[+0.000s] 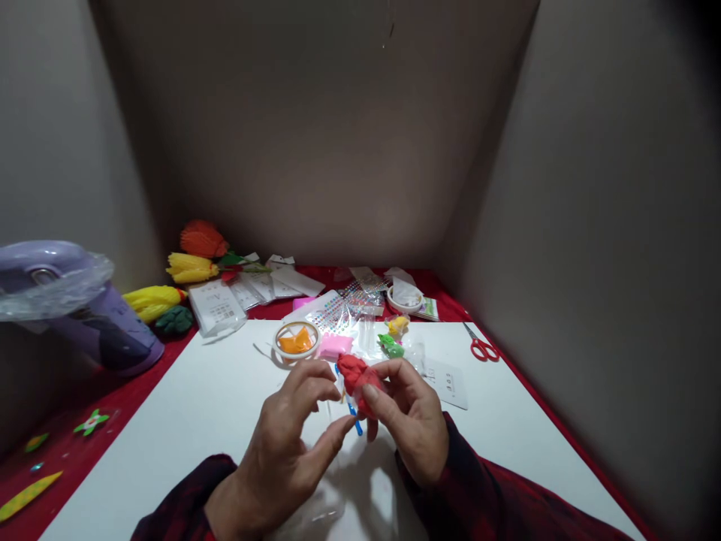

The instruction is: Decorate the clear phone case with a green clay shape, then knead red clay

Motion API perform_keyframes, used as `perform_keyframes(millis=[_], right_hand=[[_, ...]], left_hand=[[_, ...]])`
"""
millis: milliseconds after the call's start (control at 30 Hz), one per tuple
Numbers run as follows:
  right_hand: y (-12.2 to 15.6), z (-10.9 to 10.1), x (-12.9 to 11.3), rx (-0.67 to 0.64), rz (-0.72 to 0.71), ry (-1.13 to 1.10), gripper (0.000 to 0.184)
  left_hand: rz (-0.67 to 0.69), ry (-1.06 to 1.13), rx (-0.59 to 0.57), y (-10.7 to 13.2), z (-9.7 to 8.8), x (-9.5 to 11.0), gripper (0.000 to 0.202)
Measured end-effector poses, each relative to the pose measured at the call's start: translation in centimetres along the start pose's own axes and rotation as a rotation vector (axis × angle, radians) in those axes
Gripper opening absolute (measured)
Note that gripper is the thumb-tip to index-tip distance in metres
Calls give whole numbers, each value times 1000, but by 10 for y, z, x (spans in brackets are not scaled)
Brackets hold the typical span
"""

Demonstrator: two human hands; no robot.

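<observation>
My right hand [414, 417] grips a red lump of modelling clay [354, 373] between thumb and fingers, with what looks like clear wrap around part of it. My left hand [298, 432] is just left of the lump, thumb and fingers curved apart with nothing between them. A thin blue stick-like tool [357, 427] shows below and behind the red clay, partly hidden. Beyond the hands are a pink clay packet [335, 346], a green clay packet [390, 346] and a yellow clay packet [397, 324]. An orange clay packet [297, 342] sits inside a round ring [274, 347].
Red-handled scissors [483, 350] lie at the white board's right edge. Sheets of stick-on gems [343, 304], a white card [447, 382] and plastic packets [217, 308] spread across the back. At left stand a purple jug [113, 330] and paper flowers [194, 268].
</observation>
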State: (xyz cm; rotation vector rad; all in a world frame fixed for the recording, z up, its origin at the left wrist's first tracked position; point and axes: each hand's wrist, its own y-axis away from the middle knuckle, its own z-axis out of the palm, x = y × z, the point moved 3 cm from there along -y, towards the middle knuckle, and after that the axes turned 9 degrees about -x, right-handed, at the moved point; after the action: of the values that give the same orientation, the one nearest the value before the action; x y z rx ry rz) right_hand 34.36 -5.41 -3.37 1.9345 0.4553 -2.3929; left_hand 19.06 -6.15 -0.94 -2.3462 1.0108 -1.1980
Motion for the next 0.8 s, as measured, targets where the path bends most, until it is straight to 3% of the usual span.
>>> perform_keyframes(millis=[100, 333, 600, 800], right_hand=[[2, 2, 4, -39, -14, -21, 26], [7, 5, 9, -36, -22, 21, 25], [7, 5, 3, -39, -67, 181, 20], [8, 5, 2, -51, -76, 198, 16]], left_hand=[[78, -84, -2, 0, 2, 2, 27], [119, -169, -16, 2, 2, 2, 29], [59, -33, -38, -3, 3, 5, 20], [37, -40, 20, 0, 1, 9, 19]])
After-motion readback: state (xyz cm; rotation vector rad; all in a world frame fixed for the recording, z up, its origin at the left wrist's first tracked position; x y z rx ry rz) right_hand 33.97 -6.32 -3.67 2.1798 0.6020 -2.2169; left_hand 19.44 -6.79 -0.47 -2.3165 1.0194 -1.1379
